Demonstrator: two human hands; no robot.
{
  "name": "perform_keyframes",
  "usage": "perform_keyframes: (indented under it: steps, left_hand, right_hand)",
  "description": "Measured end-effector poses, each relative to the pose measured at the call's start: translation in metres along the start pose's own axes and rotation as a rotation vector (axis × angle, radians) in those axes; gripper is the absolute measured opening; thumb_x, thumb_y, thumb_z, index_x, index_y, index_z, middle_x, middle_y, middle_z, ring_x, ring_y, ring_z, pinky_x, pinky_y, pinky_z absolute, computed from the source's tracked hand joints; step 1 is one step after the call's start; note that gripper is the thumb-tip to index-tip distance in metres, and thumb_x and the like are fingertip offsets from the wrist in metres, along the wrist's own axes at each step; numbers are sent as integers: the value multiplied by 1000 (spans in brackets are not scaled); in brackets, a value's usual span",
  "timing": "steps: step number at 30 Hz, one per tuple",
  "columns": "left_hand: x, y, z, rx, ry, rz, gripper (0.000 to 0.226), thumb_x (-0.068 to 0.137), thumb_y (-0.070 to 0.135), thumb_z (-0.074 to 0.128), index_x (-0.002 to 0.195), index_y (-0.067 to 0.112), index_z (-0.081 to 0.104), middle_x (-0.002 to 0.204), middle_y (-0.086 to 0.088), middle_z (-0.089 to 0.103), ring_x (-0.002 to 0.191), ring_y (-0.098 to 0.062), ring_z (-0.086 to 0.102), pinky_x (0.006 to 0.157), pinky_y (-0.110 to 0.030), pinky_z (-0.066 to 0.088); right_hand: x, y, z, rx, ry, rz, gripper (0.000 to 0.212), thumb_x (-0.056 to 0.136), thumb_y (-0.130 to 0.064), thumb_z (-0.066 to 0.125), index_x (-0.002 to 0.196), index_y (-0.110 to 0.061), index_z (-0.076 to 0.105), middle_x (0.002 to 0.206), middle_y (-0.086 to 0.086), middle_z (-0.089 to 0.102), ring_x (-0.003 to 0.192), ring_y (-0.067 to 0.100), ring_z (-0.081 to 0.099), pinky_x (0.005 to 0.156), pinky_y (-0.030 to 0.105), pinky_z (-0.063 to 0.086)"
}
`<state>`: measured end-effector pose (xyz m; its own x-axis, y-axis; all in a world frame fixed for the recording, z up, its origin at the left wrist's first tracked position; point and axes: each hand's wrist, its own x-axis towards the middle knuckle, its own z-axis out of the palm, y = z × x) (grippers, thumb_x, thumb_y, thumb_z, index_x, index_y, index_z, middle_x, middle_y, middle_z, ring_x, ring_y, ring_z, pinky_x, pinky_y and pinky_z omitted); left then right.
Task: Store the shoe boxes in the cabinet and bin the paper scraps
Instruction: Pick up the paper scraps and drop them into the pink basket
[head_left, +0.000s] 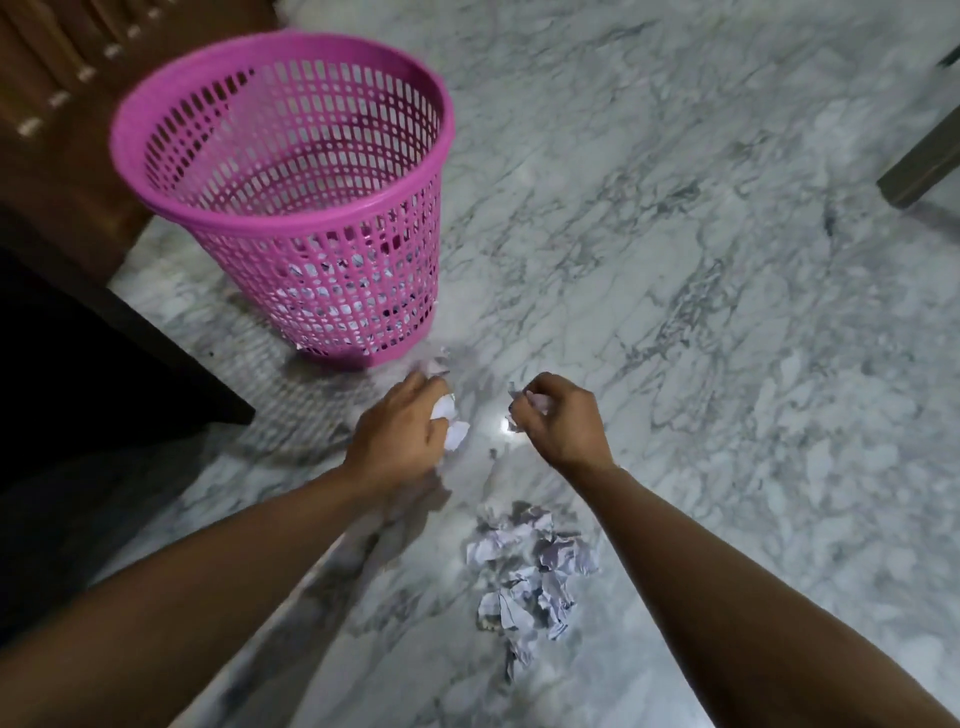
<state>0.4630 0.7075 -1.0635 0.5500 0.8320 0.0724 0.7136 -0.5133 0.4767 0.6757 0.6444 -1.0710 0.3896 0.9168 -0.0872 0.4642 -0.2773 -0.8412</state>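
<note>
A pink perforated plastic bin stands on the marble floor at the upper left, with paper showing through its lower holes. My left hand grips crumpled white paper scraps just below the bin's base. A little to the right, my right hand pinches a small crumpled scrap. A loose pile of crumpled paper scraps lies on the floor between my forearms. No shoe boxes are in view.
Dark wooden furniture rises behind the bin at the upper left, and a black furniture corner juts in from the left. A dark furniture leg stands at the right edge. Grey-veined marble floor spreads across the right.
</note>
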Motion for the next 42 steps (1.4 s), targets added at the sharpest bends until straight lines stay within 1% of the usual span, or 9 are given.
perform_keyframes:
  steps: [6, 11, 14, 18, 20, 27, 31, 35, 42]
  left_hand:
    - [58, 39, -161, -86, 490, 134, 21, 86, 17, 52, 107, 12, 52, 106, -6, 53, 90, -23, 50, 69, -33, 38]
    - [125, 16, -274, 195, 676, -13, 33, 89, 19, 47, 119, 5, 52, 124, -23, 51, 114, -38, 52, 87, -42, 39]
    - [154, -10, -287, 305, 489, -235, 42, 91, 32, 57, 127, 11, 52, 133, -24, 51, 121, -45, 51, 97, -48, 44]
    - [170, -31, -263, 353, -124, -451, 59, 88, 31, 74, 138, 9, 52, 135, -20, 59, 118, -38, 58, 102, -44, 48]
    - [168, -34, -254, 332, -132, -452, 53, 88, 27, 73, 135, 11, 54, 131, -17, 62, 110, -35, 60, 96, -43, 49]
    - [92, 15, -198, 157, 487, 161, 38, 94, 34, 54, 128, 16, 59, 134, -8, 57, 128, -30, 48, 109, -42, 38]
    - [2, 28, -85, 145, 145, 357, 67, 92, 53, 55, 147, 15, 46, 152, -12, 42, 145, -36, 31, 116, -50, 32]
    - [-80, 29, 24, 255, -456, 325, 124, 69, 97, 41, 159, 33, -13, 167, -4, -23, 153, -32, -25, 124, -58, 6]
    - [-127, 47, 114, 270, -465, 367, 134, 62, 101, 40, 162, 24, -2, 169, -14, -13, 154, -43, -12, 119, -69, 2]
  right_hand:
    - [59, -174, -28, 316, 255, -392, 20, 92, -14, 67, 75, -6, 59, 67, -4, 61, 63, 4, 55, 61, 26, 45]
    - [118, -284, -12, 142, 300, -684, 16, 97, -32, 61, 85, -22, 58, 84, -6, 62, 74, 5, 56, 65, 21, 44]
    - [154, -310, 5, -167, 262, -673, 26, 98, -43, 55, 104, -19, 65, 107, 3, 63, 89, 18, 62, 74, 29, 50]
    - [173, -316, 20, -693, -221, -529, 50, 101, -41, 58, 145, -17, 52, 139, 13, 60, 124, 30, 59, 98, 29, 44]
    - [168, -312, 19, -686, -270, -522, 51, 103, -34, 56, 149, -15, 47, 143, 12, 60, 129, 29, 58, 105, 29, 42]
    - [112, -204, -22, 25, 378, -595, 23, 97, -26, 55, 113, -16, 68, 107, -3, 69, 101, 6, 63, 90, 32, 53]
    - [26, -57, -29, -187, 249, -442, 27, 101, -31, 54, 124, -21, 66, 119, -1, 65, 112, 19, 60, 97, 44, 49]
    - [-55, 74, -45, -453, 62, -179, 47, 100, -50, 43, 142, -31, 52, 137, 1, 57, 129, 25, 52, 99, 52, 49]
    - [-67, 117, -64, -567, -237, -17, 82, 90, -79, 42, 159, -42, 18, 163, 3, 33, 150, 23, 28, 117, 52, 34]
